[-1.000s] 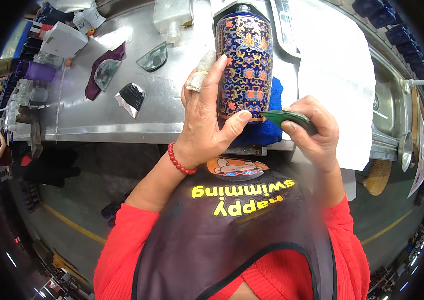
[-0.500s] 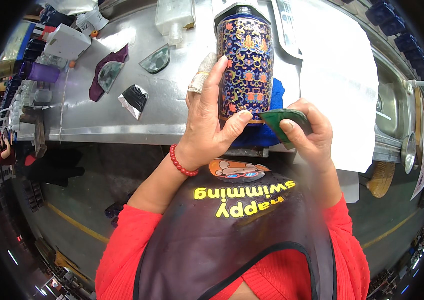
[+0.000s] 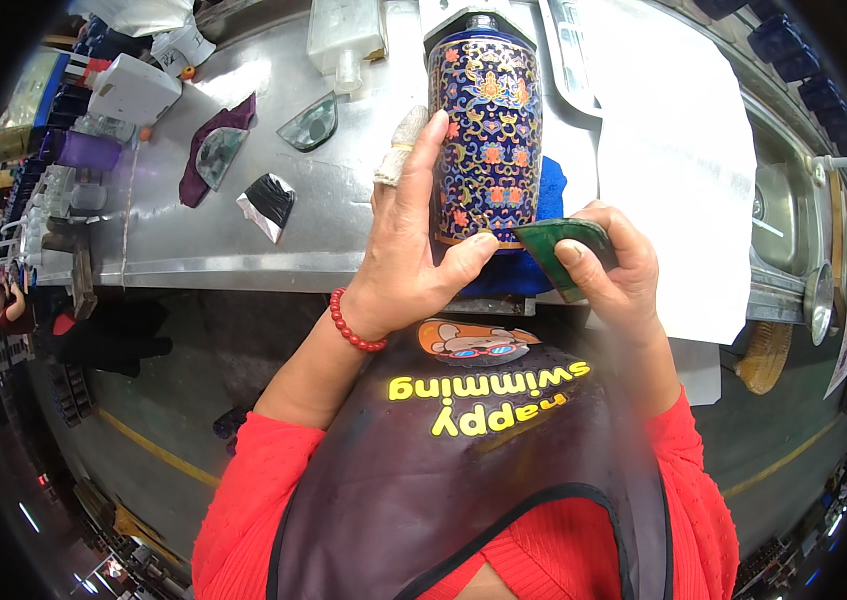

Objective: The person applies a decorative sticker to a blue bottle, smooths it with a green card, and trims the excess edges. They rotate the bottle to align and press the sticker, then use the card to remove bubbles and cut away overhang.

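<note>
A tall cylindrical vase point(image 3: 485, 135) stands in the upper middle of the frame, glossy and dark blue, covered all over in fine floral and scroll ornament in orange, green and gold, with a narrow dark neck at its top. It rests on a blue cloth point(image 3: 534, 245) spread on the brushed-metal counter point(image 3: 244, 245), whose front edge curves across the middle of the picture. The left hand point(image 3: 414, 245) rises from the lower middle, its wrist ringed by a red bead bracelet point(image 3: 352, 325); the fingers lie flat and extended up the vase's left side, one wrapped in a whitish fingertip bandage, while the thumb presses across the vase's lower rim, so this grip is clamped on the vase. The right hand point(image 3: 619, 265) sits just right of the vase's base, fingers curled and closed around a flat, dark green, smooth-faced stone piece point(image 3: 559, 245) with a rounded upper edge, held close against the vase's foot. To the right lies a large white sheet point(image 3: 679, 170); in the upper left, several wedge-shaped stone slabs point(image 3: 269, 205) and a purple cloth point(image 3: 204, 165) lie on the counter.
</note>
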Demonstrator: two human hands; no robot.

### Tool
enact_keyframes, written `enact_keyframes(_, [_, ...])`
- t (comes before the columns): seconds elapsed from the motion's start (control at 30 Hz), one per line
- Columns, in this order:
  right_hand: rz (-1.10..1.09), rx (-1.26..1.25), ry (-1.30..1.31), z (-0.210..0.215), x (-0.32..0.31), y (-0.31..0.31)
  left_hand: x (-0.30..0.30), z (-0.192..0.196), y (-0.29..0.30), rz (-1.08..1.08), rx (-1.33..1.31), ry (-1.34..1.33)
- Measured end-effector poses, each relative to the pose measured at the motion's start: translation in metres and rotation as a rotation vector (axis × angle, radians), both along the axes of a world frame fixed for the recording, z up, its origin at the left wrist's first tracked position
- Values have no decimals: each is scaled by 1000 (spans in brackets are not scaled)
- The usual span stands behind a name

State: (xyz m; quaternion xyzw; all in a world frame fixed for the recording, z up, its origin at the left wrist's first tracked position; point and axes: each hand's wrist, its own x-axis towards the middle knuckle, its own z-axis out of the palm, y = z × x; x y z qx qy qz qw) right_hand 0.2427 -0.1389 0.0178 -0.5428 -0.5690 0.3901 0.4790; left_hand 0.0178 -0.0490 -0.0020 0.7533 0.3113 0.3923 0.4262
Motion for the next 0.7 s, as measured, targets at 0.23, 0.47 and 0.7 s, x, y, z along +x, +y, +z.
enact_keyframes(0.23, [7,-7,-20,3,1,-2,0,2,-1,-8,53,18])
enact_keyframes(0.47, [-21,-75,51,6,2,-7,-5,7,-3,-15,137,151])
enact_keyframes(0.7, [-68,-121,134,5,3,-10,-11,9,-2,27,289,85])
